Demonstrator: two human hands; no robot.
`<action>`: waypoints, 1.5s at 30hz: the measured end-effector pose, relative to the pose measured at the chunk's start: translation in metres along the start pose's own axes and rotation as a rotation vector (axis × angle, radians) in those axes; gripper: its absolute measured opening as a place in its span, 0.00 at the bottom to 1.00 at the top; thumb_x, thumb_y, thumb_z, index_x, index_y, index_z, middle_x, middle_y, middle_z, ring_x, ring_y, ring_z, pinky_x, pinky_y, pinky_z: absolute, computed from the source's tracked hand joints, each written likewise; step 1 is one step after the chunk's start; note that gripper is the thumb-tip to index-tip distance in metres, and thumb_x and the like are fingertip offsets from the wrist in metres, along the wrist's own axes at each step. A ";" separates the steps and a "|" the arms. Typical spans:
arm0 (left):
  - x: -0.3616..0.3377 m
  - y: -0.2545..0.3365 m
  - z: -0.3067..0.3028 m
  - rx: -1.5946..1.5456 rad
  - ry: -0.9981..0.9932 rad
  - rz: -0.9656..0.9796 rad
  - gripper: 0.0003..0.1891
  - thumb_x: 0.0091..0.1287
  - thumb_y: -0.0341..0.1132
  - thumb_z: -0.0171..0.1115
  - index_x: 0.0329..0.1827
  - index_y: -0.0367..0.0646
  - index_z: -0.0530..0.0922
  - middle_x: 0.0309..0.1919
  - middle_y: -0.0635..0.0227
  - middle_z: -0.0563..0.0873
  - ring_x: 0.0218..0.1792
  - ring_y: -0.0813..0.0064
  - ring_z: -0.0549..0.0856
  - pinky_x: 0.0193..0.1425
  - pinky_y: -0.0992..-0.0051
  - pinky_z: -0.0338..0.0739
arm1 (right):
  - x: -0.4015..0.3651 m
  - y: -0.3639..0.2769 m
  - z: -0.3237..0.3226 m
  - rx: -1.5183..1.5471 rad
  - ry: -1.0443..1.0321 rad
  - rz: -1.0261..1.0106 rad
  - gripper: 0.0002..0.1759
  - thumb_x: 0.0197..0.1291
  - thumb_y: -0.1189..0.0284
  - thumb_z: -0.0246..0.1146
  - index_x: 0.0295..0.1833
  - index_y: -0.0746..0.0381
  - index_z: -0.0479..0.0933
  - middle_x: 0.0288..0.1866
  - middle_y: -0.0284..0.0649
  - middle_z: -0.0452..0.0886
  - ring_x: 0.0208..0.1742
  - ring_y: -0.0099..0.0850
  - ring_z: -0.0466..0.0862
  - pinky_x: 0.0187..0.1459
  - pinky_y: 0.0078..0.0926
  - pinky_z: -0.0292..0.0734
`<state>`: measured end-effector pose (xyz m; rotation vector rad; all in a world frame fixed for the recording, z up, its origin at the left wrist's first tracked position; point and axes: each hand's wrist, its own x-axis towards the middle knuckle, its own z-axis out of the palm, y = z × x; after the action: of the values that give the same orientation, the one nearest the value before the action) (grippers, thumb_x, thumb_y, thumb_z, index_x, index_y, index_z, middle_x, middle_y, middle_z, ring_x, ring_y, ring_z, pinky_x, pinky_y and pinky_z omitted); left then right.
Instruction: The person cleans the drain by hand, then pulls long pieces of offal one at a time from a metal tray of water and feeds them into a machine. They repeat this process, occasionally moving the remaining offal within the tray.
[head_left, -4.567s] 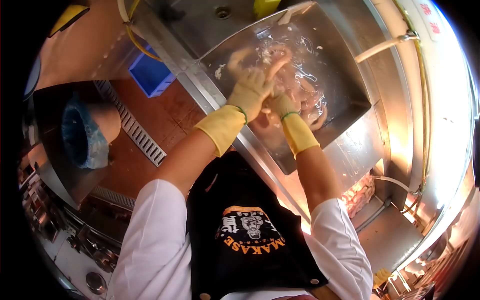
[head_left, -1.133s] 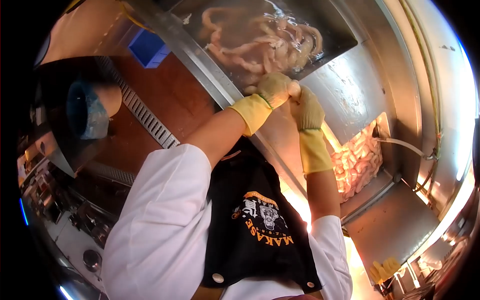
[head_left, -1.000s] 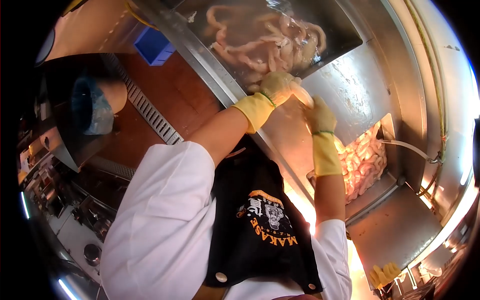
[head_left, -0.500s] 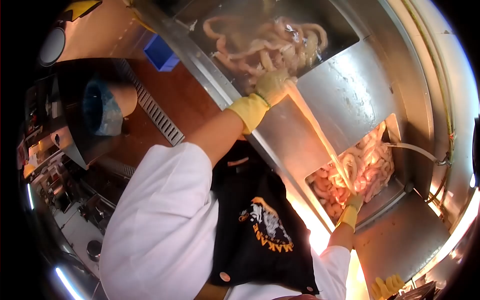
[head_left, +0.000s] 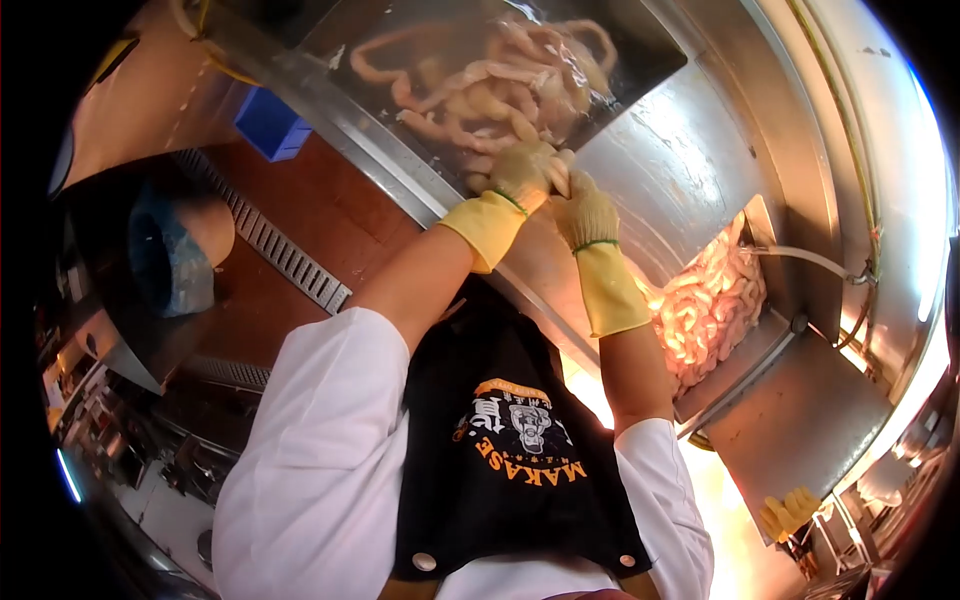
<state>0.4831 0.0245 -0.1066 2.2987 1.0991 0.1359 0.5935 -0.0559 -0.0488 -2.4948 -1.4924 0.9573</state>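
My left hand (head_left: 522,172), in a yellow rubber glove with what looks like a textured outer glove, is closed around a length of pale intestine at the near edge of the upper sink. Right beside it, my right hand (head_left: 586,206), gloved alike, has its fingers closed on the same strand; the fingers partly hide it. A loose pile of intestines (head_left: 490,85) lies in the water of the upper sink, just beyond my left hand. Many more pinkish intestines (head_left: 712,305) fill the lower sink, past my right forearm.
A steel counter (head_left: 655,150) separates the two sinks. A pale hose (head_left: 800,256) reaches over the lower sink. Spare yellow gloves (head_left: 790,514) hang at the lower right. On the red floor to the left are a blue crate (head_left: 270,124) and a bin with a blue liner (head_left: 172,255).
My right hand has left the lower sink and come up beside my left hand. The strand that was stretched between them no longer spans the counter. The whole view has shifted a little.
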 end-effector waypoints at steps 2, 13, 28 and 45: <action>-0.009 0.014 -0.020 -0.054 -0.048 -0.087 0.13 0.74 0.44 0.62 0.41 0.48 0.90 0.43 0.60 0.93 0.43 0.53 0.93 0.47 0.61 0.87 | -0.007 0.026 0.003 -0.022 -0.069 0.062 0.20 0.67 0.63 0.63 0.64 0.48 0.82 0.50 0.54 0.90 0.55 0.59 0.87 0.55 0.54 0.81; 0.004 -0.029 0.036 0.293 0.110 -0.024 0.09 0.71 0.37 0.63 0.46 0.51 0.91 0.40 0.65 0.94 0.44 0.60 0.92 0.53 0.59 0.86 | -0.164 0.454 -0.046 -0.674 -0.003 -0.088 0.16 0.73 0.59 0.66 0.61 0.51 0.87 0.57 0.36 0.88 0.51 0.39 0.88 0.53 0.39 0.86; 0.000 -0.004 -0.007 0.337 0.242 0.016 0.16 0.77 0.46 0.57 0.41 0.53 0.93 0.37 0.66 0.95 0.42 0.60 0.92 0.51 0.53 0.81 | -0.033 0.068 -0.049 0.135 0.193 -0.337 0.24 0.65 0.72 0.71 0.66 0.57 0.82 0.58 0.52 0.88 0.59 0.51 0.88 0.62 0.47 0.82; -0.004 -0.003 0.021 0.284 0.581 0.074 0.20 0.71 0.51 0.61 0.41 0.47 0.93 0.46 0.56 0.93 0.59 0.48 0.87 0.80 0.32 0.58 | -0.039 0.250 -0.013 0.679 -0.129 0.266 0.03 0.72 0.74 0.71 0.46 0.60 0.84 0.34 0.36 0.84 0.32 0.28 0.81 0.33 0.30 0.76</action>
<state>0.4853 0.0131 -0.1253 2.6347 1.3804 0.7599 0.7799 -0.2154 -0.1121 -2.1650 -0.6776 1.3975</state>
